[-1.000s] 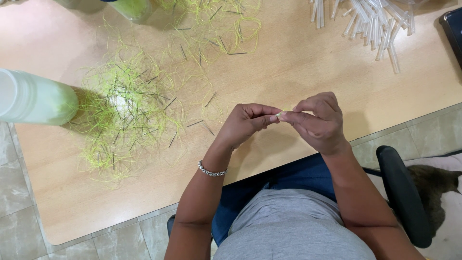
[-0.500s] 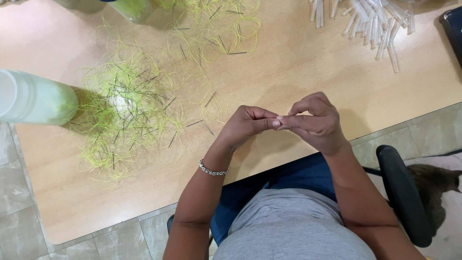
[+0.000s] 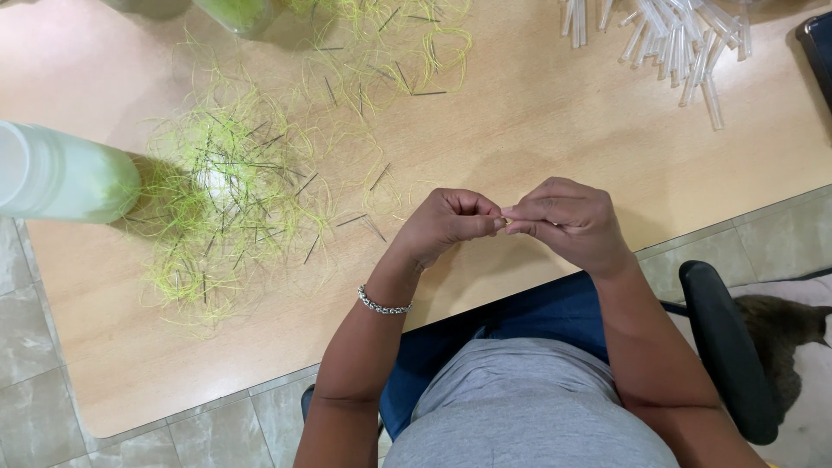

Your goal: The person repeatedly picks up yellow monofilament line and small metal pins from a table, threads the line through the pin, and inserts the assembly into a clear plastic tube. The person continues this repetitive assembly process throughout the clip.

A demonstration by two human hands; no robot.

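1. Pinching together, the left hand [image 3: 446,225] and the right hand [image 3: 568,221] meet fingertip to fingertip above the near edge of the pale wooden table [image 3: 537,130]; both are curled nearly closed.
2. Between the fingertips sits a tiny pale yellowish piece [image 3: 505,222]; it is too small to tell what it is.
3. On the left wrist sits a silver chain bracelet [image 3: 383,305].
4. Left of the hands lies a tangled heap of yellow-green threads with thin dark pins [image 3: 221,186] scattered through it.
5. At the left edge stands a pale green translucent plastic bottle [image 3: 65,178], just beside the heap.
6. Far right on the table lies a pile of clear plastic tubes [image 3: 667,35].
7. Near right stands a black chair armrest [image 3: 724,347].
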